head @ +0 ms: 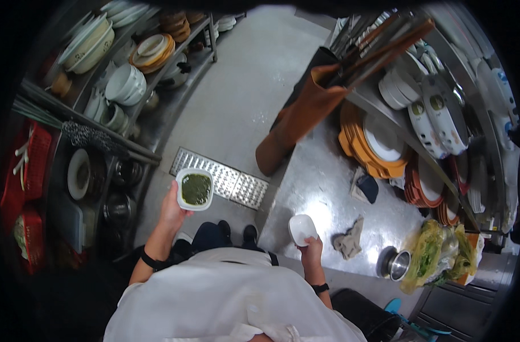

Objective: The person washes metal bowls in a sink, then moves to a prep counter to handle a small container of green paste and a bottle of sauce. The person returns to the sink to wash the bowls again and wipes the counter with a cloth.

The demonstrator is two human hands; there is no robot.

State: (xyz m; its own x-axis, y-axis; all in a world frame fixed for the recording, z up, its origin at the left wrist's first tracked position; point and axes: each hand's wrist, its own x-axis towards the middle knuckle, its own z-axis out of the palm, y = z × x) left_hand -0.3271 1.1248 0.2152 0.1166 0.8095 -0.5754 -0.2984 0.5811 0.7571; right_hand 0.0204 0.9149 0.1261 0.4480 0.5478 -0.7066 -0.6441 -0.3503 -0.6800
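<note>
My left hand [174, 209] grips a square white bowl [211, 201] from its left side, thumb at the rim. Dark green sauce [195, 189] fills much of that bowl, which I hold over the floor. In my right hand [311, 250] is a smaller white dish [302, 228], held by its lower edge near the front of the steel table [285, 218]. Whether anything lies in the small dish I cannot tell. A crumpled grey cloth [349, 241] lies on the tabletop to the right of the dish.
Shelves [153, 92] of bowls and plates line the left. A metal floor drain grate [238, 184] lies ahead. Brown cylindrical holders [285, 132] with long utensils lean over the table's left edge. Orange plates [362, 149], a steel cup [400, 265] and bagged greens [426, 256] stand right.
</note>
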